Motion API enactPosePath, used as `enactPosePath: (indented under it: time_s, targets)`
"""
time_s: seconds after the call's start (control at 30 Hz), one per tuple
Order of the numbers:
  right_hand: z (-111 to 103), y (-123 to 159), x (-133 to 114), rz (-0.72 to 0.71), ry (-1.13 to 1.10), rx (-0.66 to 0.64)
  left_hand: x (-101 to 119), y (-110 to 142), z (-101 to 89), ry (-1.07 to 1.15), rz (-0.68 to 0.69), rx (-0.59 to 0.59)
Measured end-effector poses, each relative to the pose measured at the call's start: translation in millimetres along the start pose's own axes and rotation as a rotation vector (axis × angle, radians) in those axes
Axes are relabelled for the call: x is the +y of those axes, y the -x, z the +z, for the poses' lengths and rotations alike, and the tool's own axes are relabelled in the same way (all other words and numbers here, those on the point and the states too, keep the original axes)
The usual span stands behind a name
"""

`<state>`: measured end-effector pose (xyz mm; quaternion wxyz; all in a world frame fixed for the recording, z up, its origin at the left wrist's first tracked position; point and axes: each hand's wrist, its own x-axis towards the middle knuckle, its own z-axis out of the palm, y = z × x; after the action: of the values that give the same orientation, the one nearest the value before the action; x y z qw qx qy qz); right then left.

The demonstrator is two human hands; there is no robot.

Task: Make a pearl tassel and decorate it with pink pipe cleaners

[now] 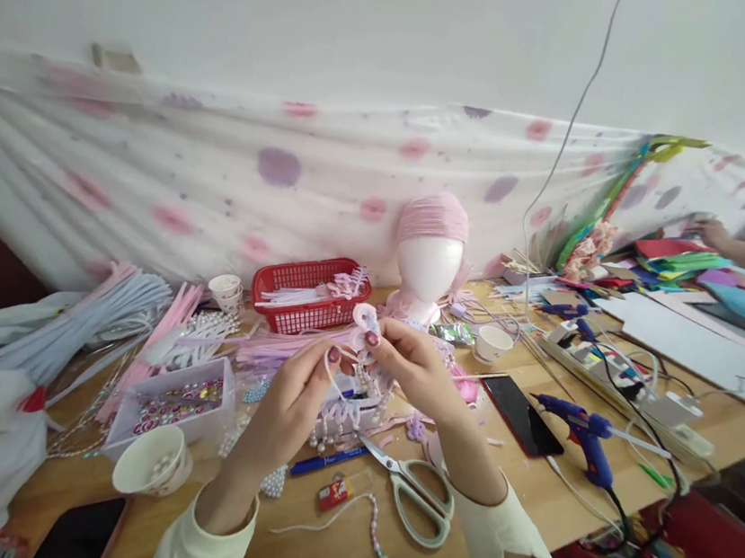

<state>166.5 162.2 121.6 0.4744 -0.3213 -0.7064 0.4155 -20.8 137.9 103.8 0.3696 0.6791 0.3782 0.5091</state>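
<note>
My left hand [294,392] pinches a thin white cord [331,377] between thumb and fingertips, in the middle of the head view. Beside it, my right hand [416,370] grips a pale pink and lilac looped flower piece [363,319], thumb on top. The two hands nearly meet, and the cord runs close to the flower piece. Beneath them is a small box edged with hanging pearl strands [325,432], partly covered by the hands. Scissors [417,497] with pale handles lie below my right hand, near a blue pen [328,460] and a beaded string [374,533].
Behind stand a white mannequin head [428,268] in a pink wrap and a red basket [306,314]. A bead box [177,404] and paper cup [150,462] lie left. Right are a phone [522,415], glue gun [588,437], power strip [612,372] and another person's hand [714,235].
</note>
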Motion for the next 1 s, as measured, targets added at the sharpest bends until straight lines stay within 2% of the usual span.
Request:
enactPosePath:
  time_s: [0.13,0.27,0.37,0.43,0.53,0.7,0.83,1.0]
  targets:
    - [-1.9,-11.9,-7.1,0.012,0.025,0.054,-3.5,-10.5,0.2,0.362,-0.057,0.033]
    - [3.0,-21.7,-1.3,0.064,-0.086,0.088,-1.3,-23.8,5.9,0.578,-0.03,0.173]
    - [7.1,-27.8,5.3,0.072,-0.229,0.049,-0.6,-32.1,8.5,0.589,-0.054,0.252]
    - [8.2,-29.7,7.7,0.045,-0.272,0.021,-1.6,-34.9,7.6,0.57,-0.1,0.229]
    - [7.3,-29.5,8.6,0.03,-0.247,-0.006,-3.7,-35.4,4.0,0.53,-0.139,0.209]
    - [7.6,-30.6,12.7,-0.044,-0.129,-0.036,-4.9,-35.4,1.2,0.418,-0.121,0.321]
    - [14.3,-34.6,15.4,-0.144,-0.011,-0.051,-1.7,-37.5,0.6,0.556,-0.204,0.327]
    - [23.6,-34.5,14.2,-0.202,-0.037,-0.093,6.6,-33.9,-0.8,0.718,-0.235,0.379]
